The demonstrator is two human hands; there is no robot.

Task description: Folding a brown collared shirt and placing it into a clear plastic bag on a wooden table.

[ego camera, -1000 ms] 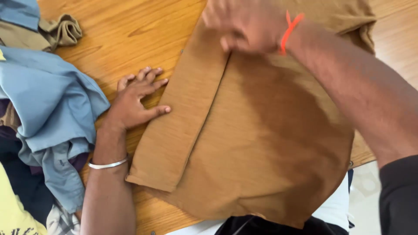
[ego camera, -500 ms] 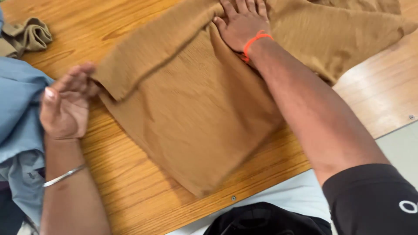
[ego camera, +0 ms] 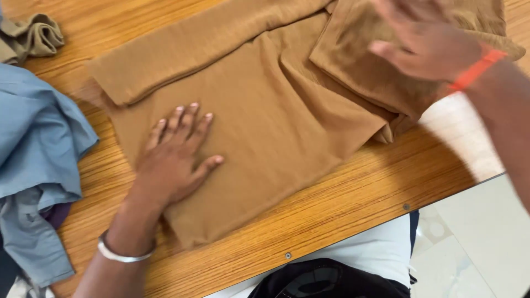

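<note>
Brown garment spread, partly folded, on wooden table. Left hand flat on it, fingers spread; right hand blurred above, open, gripping nothing. Blue clothes heaped left; pale floor beyond.

Brown garment: matt soft cloth. Table: smooth grained wood. Bangle: shiny metal.

Bare wood shows along the near edge of the surface, a strip running from below the brown shirt toward the right corner, open for a hand to pass. The left side is crowded by a heap of blue clothes lying just beside the shirt. A small olive cloth sits at the far left corner. The left hand presses flat on the shirt; the right hand hovers above its folded right part.
</note>
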